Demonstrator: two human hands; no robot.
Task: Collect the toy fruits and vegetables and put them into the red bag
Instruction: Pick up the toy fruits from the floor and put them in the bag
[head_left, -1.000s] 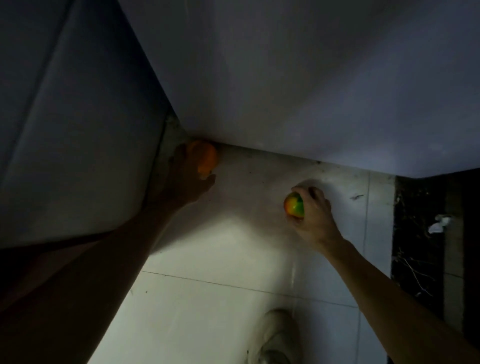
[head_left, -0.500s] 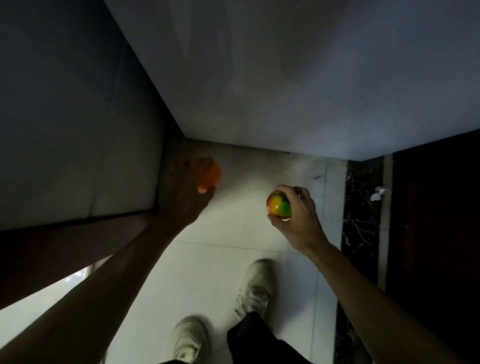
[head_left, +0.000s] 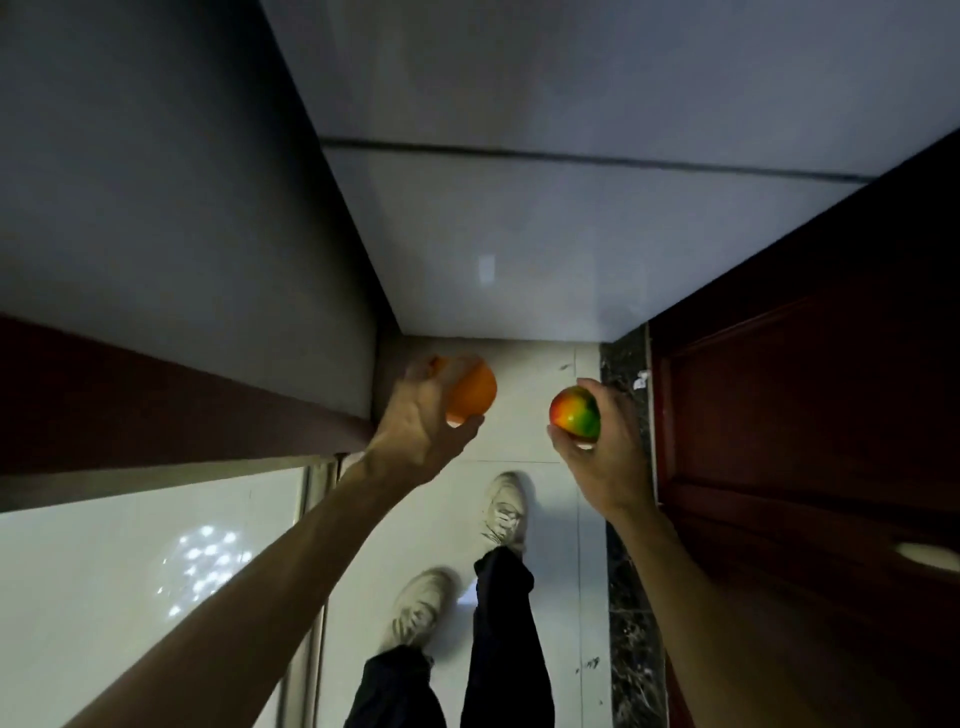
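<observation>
Risk number one imo is a drop: the left hand (head_left: 415, 431) has its fingers curled round an orange (head_left: 470, 389), the right hand (head_left: 602, 452) is wrapped round a red-and-green mango (head_left: 574, 413), and both toys are held up in the air over hard floor tile (head_left: 563, 597), in a dim corner next to a dark door (head_left: 805, 441). They look smooth and round, so a loose grip probably means one bouncing off and rolling somewhere awkward. Red bag isn't in sight from here, so there's likely a walk first, and opening it with no free fingers looks fiddly.
</observation>
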